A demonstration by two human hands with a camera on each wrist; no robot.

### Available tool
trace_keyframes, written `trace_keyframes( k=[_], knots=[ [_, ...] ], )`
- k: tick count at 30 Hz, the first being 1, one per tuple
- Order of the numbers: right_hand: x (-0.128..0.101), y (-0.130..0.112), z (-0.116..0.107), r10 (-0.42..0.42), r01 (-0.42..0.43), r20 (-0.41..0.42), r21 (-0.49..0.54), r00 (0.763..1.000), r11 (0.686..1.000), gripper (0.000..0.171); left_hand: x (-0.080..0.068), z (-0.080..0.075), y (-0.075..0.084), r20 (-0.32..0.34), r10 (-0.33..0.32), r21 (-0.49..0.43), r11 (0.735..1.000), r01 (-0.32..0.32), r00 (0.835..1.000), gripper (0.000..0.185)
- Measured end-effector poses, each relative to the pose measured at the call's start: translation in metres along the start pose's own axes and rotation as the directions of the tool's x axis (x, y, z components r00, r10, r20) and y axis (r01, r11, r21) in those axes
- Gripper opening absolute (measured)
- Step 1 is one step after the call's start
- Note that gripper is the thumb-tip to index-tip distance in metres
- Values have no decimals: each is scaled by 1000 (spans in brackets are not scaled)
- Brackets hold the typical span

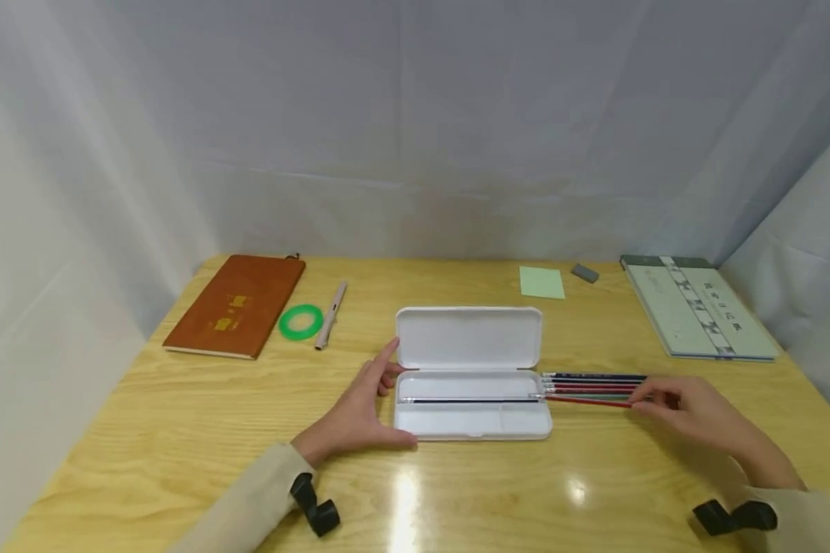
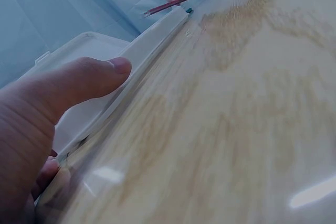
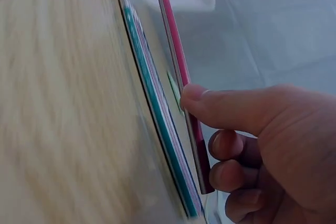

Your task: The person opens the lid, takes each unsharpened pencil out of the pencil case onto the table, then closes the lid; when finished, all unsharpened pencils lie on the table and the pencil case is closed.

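Note:
A white pencil case (image 1: 449, 422) lies with its lid (image 1: 468, 338) raised at the back. Inside it, a dark pencil (image 1: 477, 401) stretches lengthwise. My left hand (image 1: 356, 411) holds the case's left end, thumb at the front edge and fingers toward the hinge; the left wrist view shows the thumb (image 2: 89, 80) against the rim. My right hand (image 1: 698, 411) pinches a red pencil (image 3: 176, 51) near one end between thumb and fingers. Its other end reaches the case's right edge. Beneath and behind it, several pencils (image 1: 581, 382) lie side by side on the table.
At the left are a brown notebook (image 1: 238, 307), a green tape roll (image 1: 300, 322) and a pale pen (image 1: 330, 315). Toward the back right lie green sticky notes (image 1: 542, 283), a grey eraser (image 1: 585, 273) and a pale green book (image 1: 698, 311). White curtains hang behind the wooden table (image 1: 180, 430).

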State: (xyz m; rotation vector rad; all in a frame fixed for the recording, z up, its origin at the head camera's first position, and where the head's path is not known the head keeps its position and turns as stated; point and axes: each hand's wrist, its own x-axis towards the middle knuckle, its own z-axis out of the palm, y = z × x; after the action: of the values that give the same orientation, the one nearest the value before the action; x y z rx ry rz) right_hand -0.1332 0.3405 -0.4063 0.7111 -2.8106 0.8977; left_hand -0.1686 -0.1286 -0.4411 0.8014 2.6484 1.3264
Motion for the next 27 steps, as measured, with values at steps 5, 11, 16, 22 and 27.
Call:
trace_keyframes(
  k=[5, 11, 16, 22, 27],
  knots=[
    [-15, 18, -8, -6, 5, -29, -29, 1000, 1000, 21, 0, -3, -1, -13, 14, 9, 1000, -13, 1000, 133],
    [-16, 23, -4, 35, -36, -13, -50, 999, 998, 19, 0, -2, -1, -14, 14, -3, 1000, -14, 1000, 133],
    [-10, 21, 1, 101, -110, -86, -112, 991, 988, 27, 1, 1, -2, -13, 14, -11, 1000, -14, 1000, 133],
    [1, 20, 4, 53, -67, -112, -134, 992, 989, 30, 0, 2, -2, -3, 14, -11, 1000, -14, 1000, 134],
    [28, -7, 19, -47, 42, -73, -78, 996, 996, 27, -1, 0, -1, 4, -5, -6, 1000, 5, 1000, 134]
  ],
)
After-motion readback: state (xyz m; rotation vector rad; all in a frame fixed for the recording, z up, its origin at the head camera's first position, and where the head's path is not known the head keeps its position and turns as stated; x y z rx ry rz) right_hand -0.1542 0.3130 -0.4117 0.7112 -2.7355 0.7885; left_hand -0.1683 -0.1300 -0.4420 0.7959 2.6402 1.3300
